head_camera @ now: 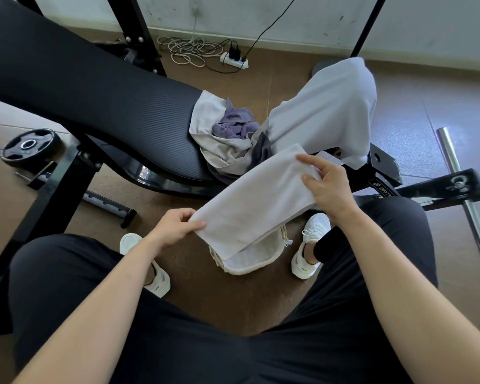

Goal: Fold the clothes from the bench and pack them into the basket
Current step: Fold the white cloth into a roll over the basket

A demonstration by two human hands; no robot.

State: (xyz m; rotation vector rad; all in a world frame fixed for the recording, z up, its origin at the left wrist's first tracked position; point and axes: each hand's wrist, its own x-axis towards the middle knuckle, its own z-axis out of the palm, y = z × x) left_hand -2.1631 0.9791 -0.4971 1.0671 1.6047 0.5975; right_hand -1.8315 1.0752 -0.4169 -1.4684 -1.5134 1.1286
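A white terry-textured cloth folded into a long strip is held above a cream woven basket with a white dotted lining, which stands on the brown floor between the person's white shoes. The strip's long axis runs from about 7 o'clock to 1 o'clock. Its lower end is pinched between thumb and curled fingers of the left hand; its upper end is gripped by the right hand, the fingers closed over the top edge. The basket lies directly under the strip's lower end, so the left hand is judged the nearer for lowering it in (the strip looks longer than the basket's opening, so another fold is probably needed). At 12 o'clock, on the black ribbed padded tabletop, an unfolded heap is seen: a soft lilac garment, a dark grey one, a beige one, and a large pale grey draped piece.
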